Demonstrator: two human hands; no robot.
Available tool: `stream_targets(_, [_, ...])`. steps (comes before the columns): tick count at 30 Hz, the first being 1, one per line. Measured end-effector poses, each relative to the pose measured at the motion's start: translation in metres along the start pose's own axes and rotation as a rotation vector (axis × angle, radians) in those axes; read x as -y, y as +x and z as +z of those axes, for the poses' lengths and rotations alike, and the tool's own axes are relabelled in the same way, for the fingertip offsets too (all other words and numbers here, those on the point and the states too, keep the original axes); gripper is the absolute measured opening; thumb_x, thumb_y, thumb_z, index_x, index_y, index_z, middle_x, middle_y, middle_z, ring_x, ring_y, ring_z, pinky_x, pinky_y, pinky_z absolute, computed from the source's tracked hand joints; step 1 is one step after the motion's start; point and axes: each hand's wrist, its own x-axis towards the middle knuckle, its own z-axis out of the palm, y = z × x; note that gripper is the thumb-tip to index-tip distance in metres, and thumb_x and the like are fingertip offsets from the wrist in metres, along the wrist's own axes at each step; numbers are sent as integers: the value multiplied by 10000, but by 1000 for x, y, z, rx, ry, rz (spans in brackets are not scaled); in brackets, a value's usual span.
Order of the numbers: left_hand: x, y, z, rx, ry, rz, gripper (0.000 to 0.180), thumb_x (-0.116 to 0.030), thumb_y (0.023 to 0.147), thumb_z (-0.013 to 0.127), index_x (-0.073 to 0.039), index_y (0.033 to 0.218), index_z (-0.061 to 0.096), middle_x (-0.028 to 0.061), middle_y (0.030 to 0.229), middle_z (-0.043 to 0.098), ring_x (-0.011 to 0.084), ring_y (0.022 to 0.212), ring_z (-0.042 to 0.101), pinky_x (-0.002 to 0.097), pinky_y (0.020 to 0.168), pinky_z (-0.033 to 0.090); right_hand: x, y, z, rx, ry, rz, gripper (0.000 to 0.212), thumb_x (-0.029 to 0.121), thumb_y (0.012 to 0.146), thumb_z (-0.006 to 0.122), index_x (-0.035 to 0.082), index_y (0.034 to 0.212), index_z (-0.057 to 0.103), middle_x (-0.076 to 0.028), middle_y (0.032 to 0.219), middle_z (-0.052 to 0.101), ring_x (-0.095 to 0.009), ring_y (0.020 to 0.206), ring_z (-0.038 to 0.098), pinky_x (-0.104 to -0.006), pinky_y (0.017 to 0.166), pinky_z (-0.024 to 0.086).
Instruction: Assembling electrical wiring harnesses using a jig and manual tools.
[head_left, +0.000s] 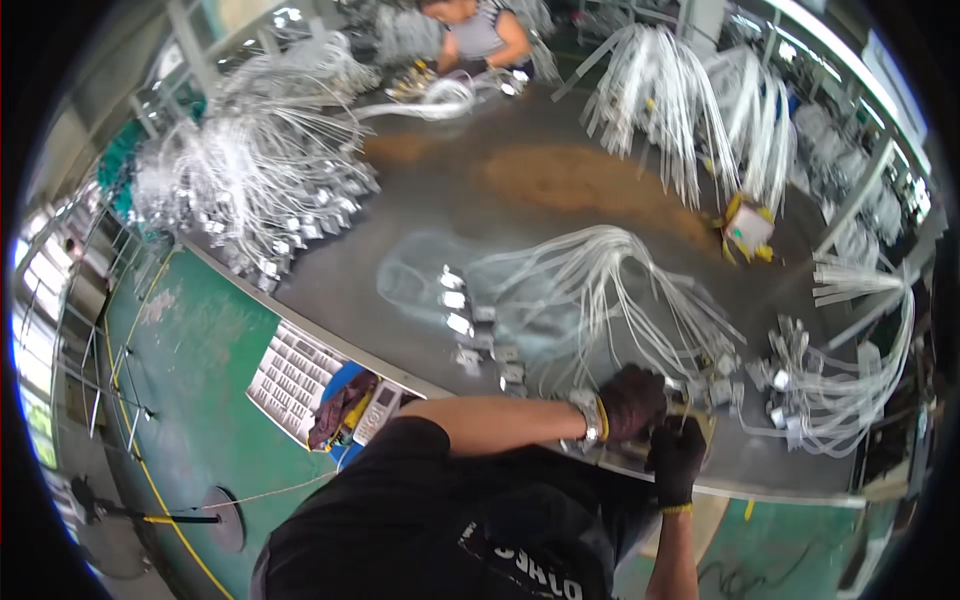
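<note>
My left hand [632, 402], in a dark glove with a wristwatch above it, is at the table's front edge with its fingers curled. Just beside it, nearer to me, my right hand [677, 455] is closed too, in a dark glove. Whatever lies between the fingers is too small and hidden to name. Beyond the hands a bundle of white cables [612, 262] fans out over the tabletop. Small silver connectors [722, 380] lie just right of my hands. A row of silver connectors [457, 300] runs down the table to the left.
White cables with silver ends [890, 400] lie at right. A large cable heap [250, 170] covers the far left, and more cables [655, 95] hang at the back. A yellow-wrapped block [747, 228] sits far right. Another person [475, 40] works across the table [420, 180].
</note>
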Motion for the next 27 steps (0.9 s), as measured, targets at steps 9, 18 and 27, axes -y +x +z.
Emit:
stream_targets(9, [14,6,-1,-110,92,-111,314,-261,757,773,-38,964,694,161,980,685,336,918,676,454,786,553,36,4,10,34,-23,52,137,117,930,713,42,1010,631,-19,684,615,-91,514,561,-266,445,441])
stream_targets(18, [14,7,-1,62,34,-37,480,-273,679,834,-55,1082,688,160,1054,686,348,1001,679,443,838,560,30,-4,-1,43,49,145,187,150,921,721,29,1025,624,-32,690,621,-101,526,566,-266,452,464])
stream_targets(27, [18,10,7,45,-49,-4,592,-345,657,847,-100,1177,707,110,1243,670,319,1108,653,429,943,529,27,9,-8,30,75,175,188,131,911,718,28,1038,627,-53,702,629,-113,535,585,-271,442,475])
